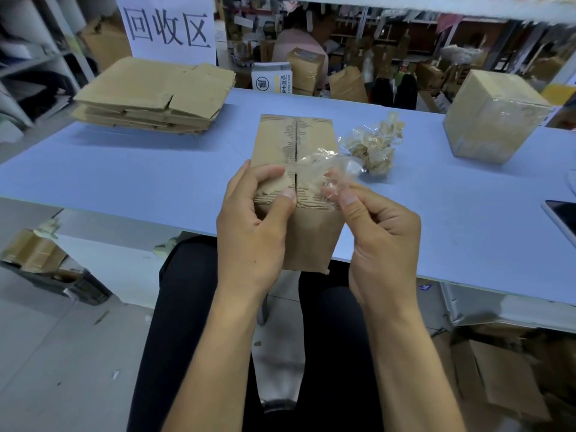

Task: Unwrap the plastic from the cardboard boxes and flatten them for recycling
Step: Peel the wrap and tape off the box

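A small brown cardboard box stands at the near edge of the blue table, its top seam torn where tape came off. My left hand grips the box's near left corner, thumb pressed on its top. My right hand pinches a strip of clear plastic tape that lifts off the box's right side. A crumpled wad of removed plastic lies just right of the box.
A stack of flattened boxes lies at the table's far left, under a white sign. A plastic-wrapped box stands at the far right. A dark phone or tablet lies at the right edge. Cardboard scraps sit on the floor.
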